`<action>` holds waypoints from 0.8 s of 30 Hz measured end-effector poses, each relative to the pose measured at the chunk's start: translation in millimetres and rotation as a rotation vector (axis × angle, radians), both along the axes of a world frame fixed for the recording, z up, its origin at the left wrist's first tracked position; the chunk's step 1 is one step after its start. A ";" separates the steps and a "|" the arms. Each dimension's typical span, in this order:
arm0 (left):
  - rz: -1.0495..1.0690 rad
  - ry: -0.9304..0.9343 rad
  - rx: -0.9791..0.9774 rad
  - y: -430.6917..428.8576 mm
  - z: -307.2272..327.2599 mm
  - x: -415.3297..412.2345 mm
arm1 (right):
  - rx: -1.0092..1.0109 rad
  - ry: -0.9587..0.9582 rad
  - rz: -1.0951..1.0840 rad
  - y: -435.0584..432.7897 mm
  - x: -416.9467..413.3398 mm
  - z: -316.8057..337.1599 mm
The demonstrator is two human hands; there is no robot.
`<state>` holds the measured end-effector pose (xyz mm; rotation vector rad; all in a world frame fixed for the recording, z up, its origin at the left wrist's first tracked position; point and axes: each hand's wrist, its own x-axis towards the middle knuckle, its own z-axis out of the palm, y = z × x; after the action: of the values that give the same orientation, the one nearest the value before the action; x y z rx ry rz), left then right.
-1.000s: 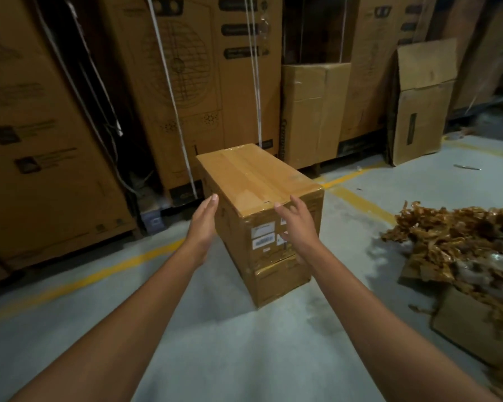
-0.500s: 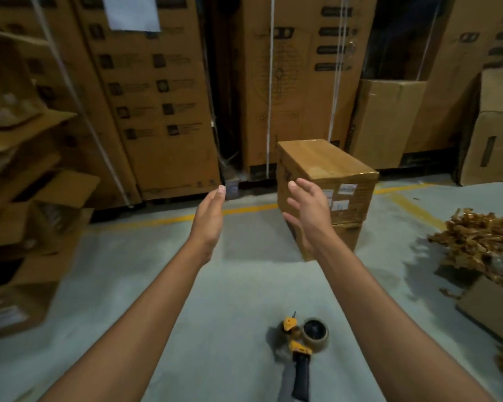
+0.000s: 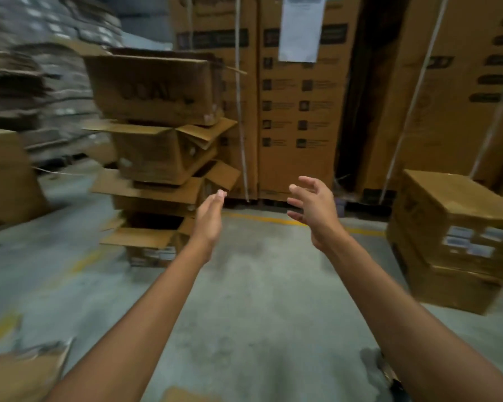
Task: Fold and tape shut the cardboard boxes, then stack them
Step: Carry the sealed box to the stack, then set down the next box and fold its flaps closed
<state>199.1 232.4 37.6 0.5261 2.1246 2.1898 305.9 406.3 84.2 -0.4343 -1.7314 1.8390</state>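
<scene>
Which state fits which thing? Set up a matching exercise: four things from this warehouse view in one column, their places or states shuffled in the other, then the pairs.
Things:
1. left hand
2. sealed boxes
3. open boxes
4. white paper sheet

States or places:
A. stacked at left, flaps hanging loose
B. stacked at right, flaps shut, white labels on the side
C. empty, fingers straight and together
D. stuck high on a tall carton at the back

Pairs: 1-C, 2-B, 3-A, 4-D. The right hand is empty too, fingers spread.
</scene>
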 end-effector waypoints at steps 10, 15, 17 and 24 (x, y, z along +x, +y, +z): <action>0.233 0.082 -0.020 -119.1 54.7 -124.8 | 0.114 -0.006 0.258 -94.8 -140.0 41.1; 0.284 0.194 -0.087 -117.3 125.0 -225.9 | 0.199 0.060 0.288 -95.5 -234.8 89.5; 0.274 0.249 -0.087 -109.2 159.3 -270.5 | 0.250 0.080 0.283 -89.5 -279.4 112.8; 0.250 0.209 0.006 -76.1 256.2 -413.9 | 0.354 0.138 0.225 -66.4 -426.2 211.3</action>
<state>-214.9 156.4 293.8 0.5375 2.4091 2.3633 -120.3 339.9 295.5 0.0295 -2.0201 1.6139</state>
